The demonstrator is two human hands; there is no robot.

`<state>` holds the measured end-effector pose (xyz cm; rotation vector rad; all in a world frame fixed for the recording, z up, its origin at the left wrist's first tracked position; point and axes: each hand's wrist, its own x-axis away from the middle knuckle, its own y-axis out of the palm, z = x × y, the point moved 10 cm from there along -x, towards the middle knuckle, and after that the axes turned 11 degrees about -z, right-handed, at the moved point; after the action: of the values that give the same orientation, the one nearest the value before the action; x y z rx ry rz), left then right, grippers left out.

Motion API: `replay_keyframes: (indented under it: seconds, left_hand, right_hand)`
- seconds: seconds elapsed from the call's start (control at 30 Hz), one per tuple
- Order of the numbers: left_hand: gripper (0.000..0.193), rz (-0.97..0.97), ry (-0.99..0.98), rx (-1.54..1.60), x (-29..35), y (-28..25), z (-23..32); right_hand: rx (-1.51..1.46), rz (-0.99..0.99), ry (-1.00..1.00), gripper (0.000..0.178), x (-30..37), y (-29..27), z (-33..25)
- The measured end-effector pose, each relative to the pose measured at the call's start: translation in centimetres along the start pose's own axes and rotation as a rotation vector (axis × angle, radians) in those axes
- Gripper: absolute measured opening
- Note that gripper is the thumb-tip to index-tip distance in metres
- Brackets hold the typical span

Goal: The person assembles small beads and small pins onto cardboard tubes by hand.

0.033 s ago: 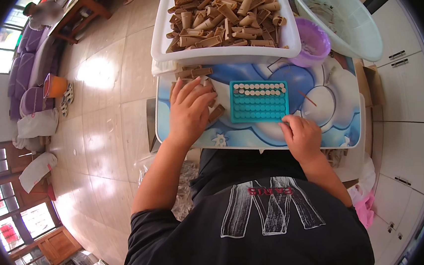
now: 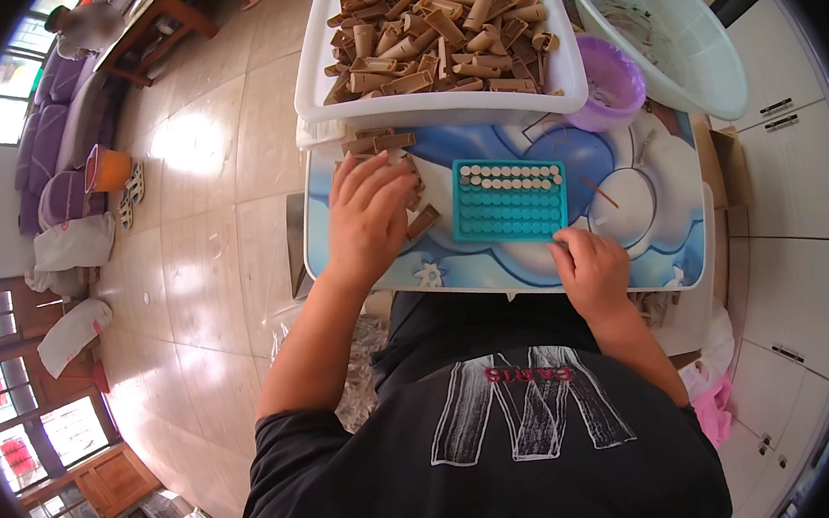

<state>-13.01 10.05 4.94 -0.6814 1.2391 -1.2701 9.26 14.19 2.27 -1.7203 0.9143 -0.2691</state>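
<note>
A teal tray [image 2: 513, 236] lies on the blue patterned table, with small round white pieces [image 2: 510, 171] filling its two far rows; its nearer rows show bare round pockets. At the tray's near right corner my right hand [image 2: 592, 266] is closed, thumb and finger pinching the edge. To the tray's left, my left hand [image 2: 367, 214] is over several brown trough-shaped pieces [image 2: 381, 142] with its fingers spread. The palm hides part of that group, so I cannot see whether it touches them. One loose brown piece [image 2: 422, 221] lies between that hand and the tray.
Beyond the tray stands a white bin [image 2: 442, 109] heaped with brown pieces. Right of it are a purple bowl [image 2: 615, 82] and a large pale green basin [image 2: 711, 70]. A thin brown stick [image 2: 600, 193] lies on the table [image 2: 542, 266]. White cabinets [image 2: 784, 191] line the right side.
The teal tray has shifted very slightly to the right and toward me. My left hand has barely moved, and my right hand stays at the tray's corner.
</note>
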Motion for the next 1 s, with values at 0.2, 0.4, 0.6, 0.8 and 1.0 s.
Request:
replay_keyframes:
  seconds: [0.2, 0.4, 0.6, 0.8, 1.0]
  left_hand:
    - [0.026, 0.402, 0.07, 0.049, -4.2, -7.0, 2.1]
    - [0.025, 0.253, 0.259, -0.14, -16.6, -5.1, 7.0]
    - [0.026, -0.338, -0.158, -0.508, -23.0, 3.8, 2.8]
    - [0.02, -0.309, -0.096, -0.477, -24.3, 4.0, 2.0]
    - [0.017, -0.07, -0.192, -0.291, -24.3, 1.0, -1.3]
  right_hand:
    - [-0.114, -0.006, 0.094, 0.019, 1.2, -0.1, 1.5]
    - [-0.217, -0.05, 0.133, 0.018, 1.3, 0.4, 1.9]
    - [-0.209, -0.066, 0.118, 0.016, 1.4, 0.4, 1.7]
    - [-0.214, -0.036, 0.076, 0.016, 1.2, 0.3, 1.6]
    - [-0.266, -0.03, 0.074, 0.016, 1.4, 0.2, 1.5]
